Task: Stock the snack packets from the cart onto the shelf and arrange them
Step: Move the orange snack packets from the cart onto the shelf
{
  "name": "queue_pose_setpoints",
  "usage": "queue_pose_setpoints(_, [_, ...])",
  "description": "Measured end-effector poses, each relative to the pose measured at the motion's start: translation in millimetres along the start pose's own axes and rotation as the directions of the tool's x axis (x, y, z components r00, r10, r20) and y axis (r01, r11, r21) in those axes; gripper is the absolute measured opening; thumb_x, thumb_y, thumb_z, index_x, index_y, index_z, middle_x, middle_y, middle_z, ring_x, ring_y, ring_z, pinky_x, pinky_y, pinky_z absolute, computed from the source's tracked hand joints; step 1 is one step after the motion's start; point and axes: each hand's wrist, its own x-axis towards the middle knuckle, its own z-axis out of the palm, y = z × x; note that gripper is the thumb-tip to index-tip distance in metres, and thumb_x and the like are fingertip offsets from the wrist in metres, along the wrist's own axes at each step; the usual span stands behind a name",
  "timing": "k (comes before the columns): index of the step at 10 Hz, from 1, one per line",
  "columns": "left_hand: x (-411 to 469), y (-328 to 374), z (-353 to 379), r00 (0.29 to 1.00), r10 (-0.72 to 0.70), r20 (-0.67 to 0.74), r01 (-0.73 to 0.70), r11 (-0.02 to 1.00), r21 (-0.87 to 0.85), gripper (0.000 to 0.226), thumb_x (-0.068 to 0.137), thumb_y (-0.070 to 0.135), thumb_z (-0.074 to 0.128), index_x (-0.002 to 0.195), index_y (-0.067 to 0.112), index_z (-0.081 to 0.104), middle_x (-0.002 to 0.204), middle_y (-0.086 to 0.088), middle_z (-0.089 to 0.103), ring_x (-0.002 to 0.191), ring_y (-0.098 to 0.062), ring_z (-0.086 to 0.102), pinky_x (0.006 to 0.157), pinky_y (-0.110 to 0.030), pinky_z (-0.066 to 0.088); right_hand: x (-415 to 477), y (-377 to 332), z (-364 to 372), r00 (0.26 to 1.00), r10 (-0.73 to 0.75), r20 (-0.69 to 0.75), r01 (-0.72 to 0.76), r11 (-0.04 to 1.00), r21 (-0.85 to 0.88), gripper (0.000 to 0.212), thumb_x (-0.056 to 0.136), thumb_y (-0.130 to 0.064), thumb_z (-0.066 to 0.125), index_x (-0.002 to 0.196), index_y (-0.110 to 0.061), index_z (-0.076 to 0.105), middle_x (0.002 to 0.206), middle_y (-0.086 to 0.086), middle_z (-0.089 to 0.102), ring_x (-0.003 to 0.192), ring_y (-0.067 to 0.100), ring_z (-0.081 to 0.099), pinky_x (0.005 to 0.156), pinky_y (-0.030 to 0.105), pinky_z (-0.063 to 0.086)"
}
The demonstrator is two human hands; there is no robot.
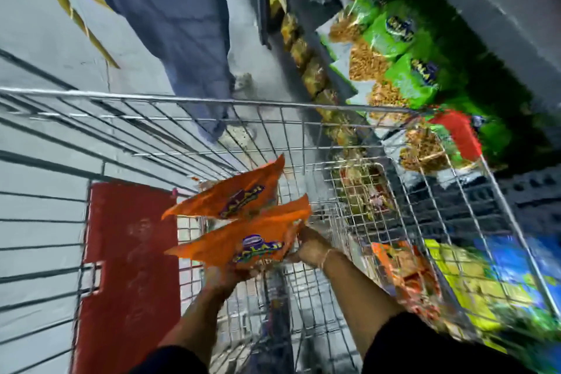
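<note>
The frame is blurred by motion. Two orange snack packets (243, 222) with purple logos hang inside the wire cart (212, 102), one stacked over the other. My left hand (230, 278) supports the lower packet from beneath. My right hand (309, 247) grips the packets' right edge. On the right, the shelf (473, 9) carries green snack packets (391, 33) with clear windows showing yellow snacks.
A red panel (130, 267) lies at the cart's left side. Another person's blue trouser leg (182, 24) and shoe stand on the grey floor past the cart. More orange, yellow and blue packets (473, 276) fill lower shelves behind the cart's right wall.
</note>
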Motion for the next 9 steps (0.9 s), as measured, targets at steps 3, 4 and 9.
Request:
queue_pose_setpoints(3, [-16.9, 75.6, -1.0, 0.989, 0.087, 0.116, -0.071, 0.988, -0.139, 0.05, 0.064, -0.009, 0.068, 0.111, -0.01, 0.05, 0.085, -0.009, 0.065, 0.071, -0.004, 0.061, 0.06, -0.011, 0.05, -69.2, 5.0, -52.4, 0.978, -0.21, -0.017, 0.204, 0.923, 0.325, 0.081, 0.077, -0.016, 0.069, 0.141, -0.021, 0.02, 0.145, -0.002, 0.034, 0.132, 0.017, 0.033, 0.11, 0.035, 0.031])
queue_pose_setpoints(4, [-50.9, 120.4, 17.7, 0.963, 0.262, 0.066, -0.24, 0.941, -0.24, 0.033, 0.071, -0.012, 0.062, 0.096, 0.009, 0.056, 0.065, 0.013, 0.07, 0.06, 0.009, 0.059, 0.06, -0.007, 0.049, -131.0, 8.6, -66.2, 0.934, -0.251, -0.254, 0.348, 0.798, 0.492, 0.083, 0.08, -0.012, 0.065, 0.141, -0.026, 0.012, 0.146, -0.004, 0.03, 0.13, 0.014, 0.032, 0.108, 0.038, 0.034])
queue_pose_setpoints(9, [-275.3, 283.2, 303.1, 0.607, 0.762, 0.224, -0.545, 0.605, -0.581, 0.045, 0.061, 0.069, 0.06, 0.091, 0.034, 0.056, 0.08, 0.035, 0.068, 0.077, 0.012, 0.059, 0.078, -0.012, 0.046, -426.4, 144.0, -148.9, -0.001, 0.282, -0.96, 0.977, 0.205, 0.059, 0.037, 0.077, -0.052, 0.057, 0.096, -0.021, 0.061, 0.093, -0.014, 0.067, 0.097, 0.009, 0.055, 0.09, 0.027, 0.046])
